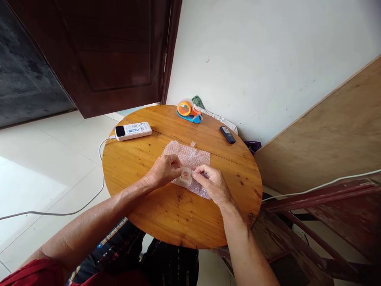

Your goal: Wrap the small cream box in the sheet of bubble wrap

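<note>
A sheet of pinkish bubble wrap (190, 154) lies flat on the round wooden table (143, 159). On its near part rests a small clear packet (186, 176) with a red print. My left hand (167, 170) is closed in a pinch at the packet's left upper side; what its fingers hold, if anything, is hidden. From the other side, my right hand (212, 182) pinches the right edge of the packet between thumb and index finger. A small piece of clear tape (193, 144) sticks out at the far edge of the wrap.
A tape dispenser (189, 112) in orange and blue stands at the table's far edge. At the left lies a white device (133, 131) with a cable (102, 174) running off the table. A dark remote-like device (228, 135) lies at the right, near the wall.
</note>
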